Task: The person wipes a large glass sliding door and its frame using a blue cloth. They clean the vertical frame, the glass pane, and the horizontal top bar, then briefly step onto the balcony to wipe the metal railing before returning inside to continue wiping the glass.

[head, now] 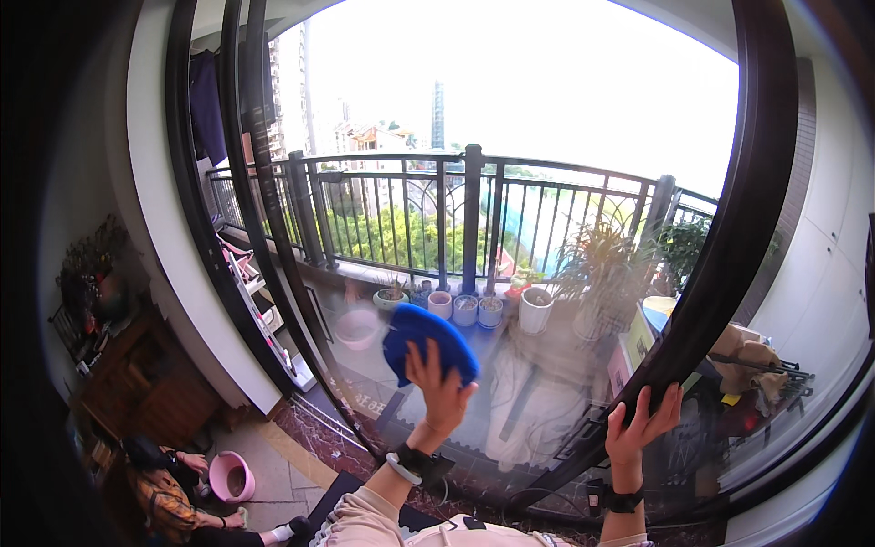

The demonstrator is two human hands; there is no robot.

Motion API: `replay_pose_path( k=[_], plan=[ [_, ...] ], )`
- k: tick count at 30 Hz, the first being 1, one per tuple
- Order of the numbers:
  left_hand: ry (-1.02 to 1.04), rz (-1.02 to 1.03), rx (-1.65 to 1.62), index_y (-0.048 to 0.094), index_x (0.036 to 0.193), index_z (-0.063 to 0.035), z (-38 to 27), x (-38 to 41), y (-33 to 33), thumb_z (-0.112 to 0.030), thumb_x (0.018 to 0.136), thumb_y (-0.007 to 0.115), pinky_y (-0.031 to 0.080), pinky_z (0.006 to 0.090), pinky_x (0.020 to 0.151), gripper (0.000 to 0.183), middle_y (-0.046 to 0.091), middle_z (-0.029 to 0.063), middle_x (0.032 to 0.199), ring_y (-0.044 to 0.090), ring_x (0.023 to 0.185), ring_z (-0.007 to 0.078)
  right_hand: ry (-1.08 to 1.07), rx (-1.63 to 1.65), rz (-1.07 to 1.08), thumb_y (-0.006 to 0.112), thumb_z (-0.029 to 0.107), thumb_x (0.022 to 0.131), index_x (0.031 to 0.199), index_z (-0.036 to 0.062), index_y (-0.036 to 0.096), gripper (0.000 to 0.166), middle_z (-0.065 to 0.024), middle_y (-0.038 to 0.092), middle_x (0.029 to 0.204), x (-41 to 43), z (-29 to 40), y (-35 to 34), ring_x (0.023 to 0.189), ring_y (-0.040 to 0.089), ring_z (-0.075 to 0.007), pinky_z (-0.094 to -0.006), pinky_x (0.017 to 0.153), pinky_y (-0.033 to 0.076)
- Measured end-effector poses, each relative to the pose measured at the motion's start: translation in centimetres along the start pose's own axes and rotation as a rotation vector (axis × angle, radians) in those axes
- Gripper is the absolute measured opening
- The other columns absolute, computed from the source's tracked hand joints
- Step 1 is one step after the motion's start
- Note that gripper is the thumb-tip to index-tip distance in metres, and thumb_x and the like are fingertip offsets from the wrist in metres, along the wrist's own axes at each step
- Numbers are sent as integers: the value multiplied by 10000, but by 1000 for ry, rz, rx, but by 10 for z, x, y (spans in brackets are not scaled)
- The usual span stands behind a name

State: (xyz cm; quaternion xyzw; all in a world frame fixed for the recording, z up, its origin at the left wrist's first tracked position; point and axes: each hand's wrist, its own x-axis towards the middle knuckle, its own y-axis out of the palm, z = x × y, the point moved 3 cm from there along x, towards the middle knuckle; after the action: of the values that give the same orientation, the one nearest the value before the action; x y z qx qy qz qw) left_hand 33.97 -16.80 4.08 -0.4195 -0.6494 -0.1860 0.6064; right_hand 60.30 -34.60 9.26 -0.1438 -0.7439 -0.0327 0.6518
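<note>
My left hand (437, 383) presses a folded blue cloth (427, 342) flat against the glass pane of a sliding door, fingers spread over it. Hazy smears show on the glass (540, 383) around and to the right of the cloth. My right hand (641, 427) rests with fingers apart on the dark frame (690, 328) at the pane's right side, holding no loose thing. Dark straps circle both wrists, and a pale bracelet sits on the left one.
Behind the glass are potted plants (536, 311), a pink basin (357, 329) and a balcony railing (472, 219). At lower left a person (164, 485) sits low beside a pink bucket (232, 476). A wooden cabinet (147, 372) stands behind them. Folded gear (752, 369) lies right of the frame.
</note>
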Motion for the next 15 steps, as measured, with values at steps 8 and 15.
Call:
replay_pose_path(
  k=[8, 15],
  plan=[
    [210, 131, 135, 629, 1205, -289, 49, 28, -20, -513, 808, 633, 194, 621, 1046, 455, 341, 162, 1486, 225, 1369, 474, 0, -2, 5, 508, 267, 950, 1288, 37, 525, 409, -276, 343, 1458, -2, -3, -1, 1284, 370, -467, -540, 976, 327],
    [-510, -461, 2, 304, 1427, 71, 200, 28, -50, -372, 1034, 353, 211, 495, 1129, 595, 252, 319, 1491, 257, 1372, 479, 9, 14, -15, 512, 279, 950, 1279, 41, 533, 406, -277, 348, 1453, 3, 3, 1, 1289, 369, -463, -534, 957, 329]
  ],
)
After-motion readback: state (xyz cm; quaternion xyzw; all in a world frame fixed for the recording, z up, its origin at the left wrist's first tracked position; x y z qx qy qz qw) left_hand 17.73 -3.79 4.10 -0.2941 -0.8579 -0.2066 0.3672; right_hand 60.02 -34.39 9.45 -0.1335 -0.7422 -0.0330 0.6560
